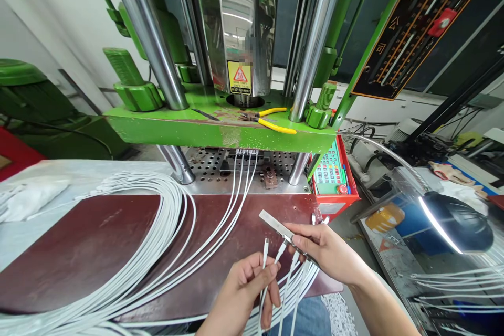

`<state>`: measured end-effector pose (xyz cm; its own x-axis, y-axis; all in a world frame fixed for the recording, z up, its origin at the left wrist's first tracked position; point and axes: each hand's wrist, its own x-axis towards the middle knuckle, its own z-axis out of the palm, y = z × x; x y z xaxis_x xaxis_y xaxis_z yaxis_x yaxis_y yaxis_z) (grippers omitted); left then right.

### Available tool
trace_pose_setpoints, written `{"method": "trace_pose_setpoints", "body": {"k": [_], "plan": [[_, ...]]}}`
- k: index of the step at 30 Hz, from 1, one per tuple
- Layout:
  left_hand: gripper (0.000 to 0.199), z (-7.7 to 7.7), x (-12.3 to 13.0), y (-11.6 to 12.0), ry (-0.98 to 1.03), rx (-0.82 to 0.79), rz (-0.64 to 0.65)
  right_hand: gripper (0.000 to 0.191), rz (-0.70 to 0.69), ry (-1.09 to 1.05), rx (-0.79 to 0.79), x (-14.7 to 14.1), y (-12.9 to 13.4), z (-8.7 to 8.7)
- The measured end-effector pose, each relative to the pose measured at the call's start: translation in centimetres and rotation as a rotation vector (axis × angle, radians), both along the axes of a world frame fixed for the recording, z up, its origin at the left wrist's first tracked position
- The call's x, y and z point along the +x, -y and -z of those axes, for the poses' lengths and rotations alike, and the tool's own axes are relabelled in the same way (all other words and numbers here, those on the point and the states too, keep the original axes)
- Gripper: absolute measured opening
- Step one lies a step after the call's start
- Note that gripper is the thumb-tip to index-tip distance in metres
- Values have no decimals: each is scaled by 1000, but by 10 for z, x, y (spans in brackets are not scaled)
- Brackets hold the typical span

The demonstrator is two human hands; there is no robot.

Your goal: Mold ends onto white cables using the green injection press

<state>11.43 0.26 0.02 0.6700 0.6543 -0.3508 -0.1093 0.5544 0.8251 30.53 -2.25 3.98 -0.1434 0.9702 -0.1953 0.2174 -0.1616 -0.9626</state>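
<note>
My left hand [252, 286] is closed on a white cable [264, 257], whose plug end points up between thumb and fingers. In my right hand [328, 252] is a flat metal bar [273, 222], gripped between thumb and fingers and slanting up to the left. White cable plugs [282, 248] meet the lower edge of this bar; their cables run down past my left hand. Whether the left fingers also hold the second cable is hard to tell. Parts of the bar and several plugs are hidden behind my right fingers.
A green press [220, 134] stands ahead, with several cables running under its plate. Yellow-handled pliers [275, 121] lie on it. Coiled white cables [169, 220] cover the left of the brown board [110, 231]. A control panel [331, 173] and lamp [457, 220] are right.
</note>
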Motion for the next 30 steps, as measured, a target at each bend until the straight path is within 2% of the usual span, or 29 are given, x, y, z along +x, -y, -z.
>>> {"method": "trace_pose_setpoints", "body": {"k": [11,16,21,25,30], "plan": [[32,0,1,-3,41,-33,18,38,-5,22,17,2,-2,0],[32,5,2,-1,57,-35,54,37,-32,61,64,0,-4,1],[31,4,3,-3,55,-30,8,42,-20,103,61,-1,-2,0],[34,0,5,-4,44,-8,79,43,-38,202,70,4,-1,-7],[33,-3,5,-1,21,18,103,40,-117,248,47,11,0,-11]]}}
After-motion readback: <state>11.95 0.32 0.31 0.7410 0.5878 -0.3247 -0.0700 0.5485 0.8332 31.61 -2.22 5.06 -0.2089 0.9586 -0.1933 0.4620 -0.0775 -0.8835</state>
